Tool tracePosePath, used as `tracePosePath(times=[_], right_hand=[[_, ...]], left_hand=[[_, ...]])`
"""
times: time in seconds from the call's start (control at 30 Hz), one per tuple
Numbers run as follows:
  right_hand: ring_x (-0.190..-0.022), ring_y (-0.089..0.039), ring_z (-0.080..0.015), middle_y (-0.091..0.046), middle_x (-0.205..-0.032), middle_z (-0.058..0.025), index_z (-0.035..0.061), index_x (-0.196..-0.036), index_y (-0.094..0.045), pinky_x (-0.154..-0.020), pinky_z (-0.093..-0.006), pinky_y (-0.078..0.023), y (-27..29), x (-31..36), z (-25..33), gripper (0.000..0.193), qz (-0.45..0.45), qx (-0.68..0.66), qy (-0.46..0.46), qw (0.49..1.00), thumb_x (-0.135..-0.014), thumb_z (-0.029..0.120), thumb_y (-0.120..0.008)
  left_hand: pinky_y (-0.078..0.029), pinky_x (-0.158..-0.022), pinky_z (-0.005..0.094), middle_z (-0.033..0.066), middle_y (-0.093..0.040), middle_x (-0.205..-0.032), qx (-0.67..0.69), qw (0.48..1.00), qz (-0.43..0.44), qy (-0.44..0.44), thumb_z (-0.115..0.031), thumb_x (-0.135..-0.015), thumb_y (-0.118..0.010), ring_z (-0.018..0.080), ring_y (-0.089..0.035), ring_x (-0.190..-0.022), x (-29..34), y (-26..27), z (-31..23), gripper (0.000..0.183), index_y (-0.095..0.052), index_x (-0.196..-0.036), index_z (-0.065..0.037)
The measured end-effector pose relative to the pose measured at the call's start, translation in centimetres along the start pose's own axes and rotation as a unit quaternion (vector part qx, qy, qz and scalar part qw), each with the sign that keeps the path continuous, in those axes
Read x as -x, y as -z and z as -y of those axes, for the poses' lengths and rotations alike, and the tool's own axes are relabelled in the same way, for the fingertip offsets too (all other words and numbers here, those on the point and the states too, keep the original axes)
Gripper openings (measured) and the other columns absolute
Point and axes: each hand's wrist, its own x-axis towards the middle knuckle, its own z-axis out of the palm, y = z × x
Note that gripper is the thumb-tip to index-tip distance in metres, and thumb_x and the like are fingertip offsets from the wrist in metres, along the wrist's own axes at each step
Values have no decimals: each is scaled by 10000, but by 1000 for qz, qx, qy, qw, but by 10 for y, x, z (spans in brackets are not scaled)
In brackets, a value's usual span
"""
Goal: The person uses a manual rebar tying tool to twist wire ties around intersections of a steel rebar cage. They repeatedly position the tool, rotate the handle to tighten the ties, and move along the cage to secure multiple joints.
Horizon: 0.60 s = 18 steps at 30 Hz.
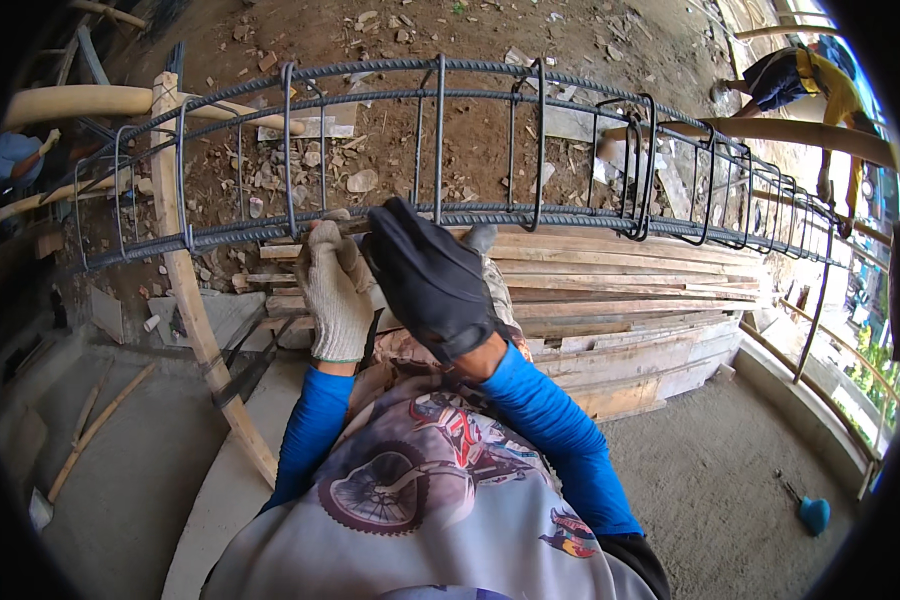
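A long cage of ribbed steel bars [560, 213] tied with square stirrups [440, 140] runs across in front of me. My left hand [332, 295], in a white knit glove, is closed with its fingertips up against the cage's lower near bars. Close beside it, my right hand [425, 275], in a black glove, is bent over the same bars with its fingers curled toward the left one. A small brownish piece shows between the two hands, but I cannot make out what it is. The right fingertips are hidden behind the back of the glove.
Stacked wooden planks [620, 285] lie beyond my hands, under the cage. An upright timber post [195, 300] stands at the left. Bamboo poles [80, 105] cross on both sides. A person in yellow [830, 80] is at the far right; a blue object [814, 515] lies lower right.
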Motion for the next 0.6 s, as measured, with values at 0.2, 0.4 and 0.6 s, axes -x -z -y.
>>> tracePosePath(times=[0.2,0.4,0.6], right_hand=[[-1084,-700,-342,-753,-1157,-128,83,-1154,-761,-941,-448,-556,49,2,-39,358,-40,62,-117,990,-824,184,-853],[-1053,-699,-353,-759,-1098,-117,81,-1078,-776,-964,-450,-531,40,0,-50,319,55,0,-84,995,-805,232,-843],[-988,-695,-338,-759,-1033,-106,85,-1050,-781,-952,-456,-509,25,4,-46,300,-6,2,-75,997,-786,208,-852]], left_hand=[[-261,-435,267,-60,-412,-647,8,1000,-20,12,-232,-1070,-596,83,-349,-476,-9,9,8,145,-684,-1120,-130],[-234,-400,237,-77,-452,-610,6,1000,-6,9,-177,-991,-654,39,-356,-452,-6,6,5,184,-728,-1100,-49],[-236,-384,255,-70,-421,-599,10,999,24,22,-203,-1037,-630,54,-324,-406,-4,2,-3,192,-700,-1132,-52]])
